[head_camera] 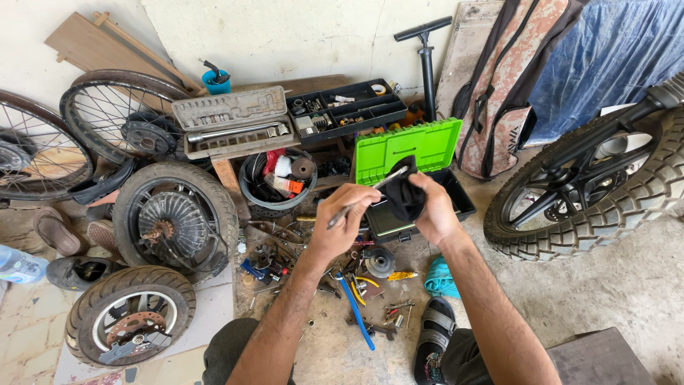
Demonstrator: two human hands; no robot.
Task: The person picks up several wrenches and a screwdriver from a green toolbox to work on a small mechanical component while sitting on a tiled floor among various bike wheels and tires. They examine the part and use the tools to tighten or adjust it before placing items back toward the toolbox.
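My left hand grips a long thin metal tool that slants up to the right. My right hand holds a black cloth wrapped round the tool's upper end. Both hands hover above an open black toolbox with a bright green lid. Below them, loose tools and small parts lie scattered on the concrete floor, among them a blue-handled tool.
A motorcycle front wheel stands at the right. Several tyres and wheels lie at the left. A grey socket-set case, a black parts tray, a tyre pump and a teal rag are about. My sandalled foot rests below.
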